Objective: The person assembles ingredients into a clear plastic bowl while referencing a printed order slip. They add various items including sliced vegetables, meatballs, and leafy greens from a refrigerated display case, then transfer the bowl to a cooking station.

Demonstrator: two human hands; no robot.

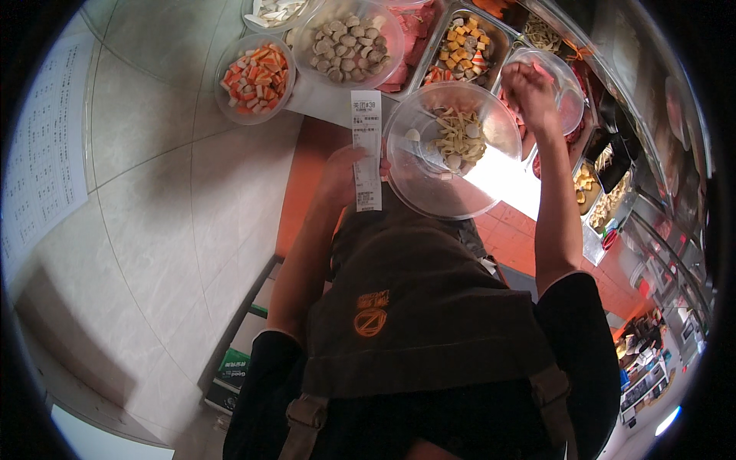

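Note:
My left hand (344, 175) grips a long printed paper receipt (367, 198) upright, its fingers at the left rim of a large clear plastic bowl (437, 192). Pale yellowish strips (457, 132) and a few round slices lie in that bowl. To its upper right, my right hand (530, 95) is over a smaller clear bowl (566, 106), which sits among the food pans. Its fingers are curled, and a bit of pinkish-red food (541, 71) shows beside them; whether they hold it is unclear.
A clear bowl of sliced meatballs (351, 49) and one of orange-and-white crab stick pieces (256, 80) stand left of a metal pan of mixed cubes (463, 46). More pans, including a yellow-food pan (583, 178), line the right under a curved glass guard (650, 167). A printed sheet (43, 144) lies far left.

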